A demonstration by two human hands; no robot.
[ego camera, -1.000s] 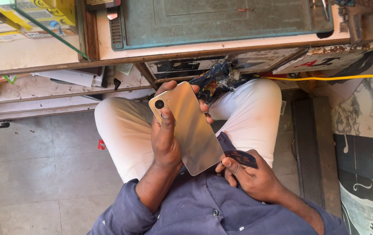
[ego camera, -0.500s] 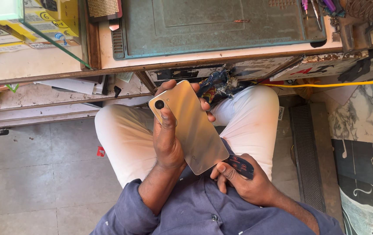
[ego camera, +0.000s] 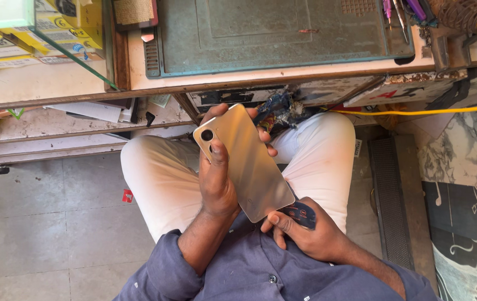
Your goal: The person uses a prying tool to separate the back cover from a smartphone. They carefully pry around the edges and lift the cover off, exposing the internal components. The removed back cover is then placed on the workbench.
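Note:
I sit with my knees apart, and my left hand (ego camera: 220, 179) grips a gold smartphone (ego camera: 249, 161) over my lap. The phone's back faces up, its camera lenses at the upper left end, and my fingers wrap round its far edge. My right hand (ego camera: 305, 233) sits at the phone's lower corner, near my shirt. It pinches a small dark blue flat piece (ego camera: 299, 214) between thumb and fingers, touching the phone's bottom edge.
A wooden workbench (ego camera: 283, 75) stands in front with a grey-green work mat (ego camera: 283, 33) on it. Tools (ego camera: 402, 11) lie at its right end, yellow boxes (ego camera: 43, 39) at the left. A yellow cable (ego camera: 416, 111) runs under the bench. Grey floor tiles (ego camera: 38, 223) lie to my left.
My right hand has shifted slightly along the phone's lower corner with the dark blue piece. My left hand holds the phone in the same pose. The view has tilted a little.

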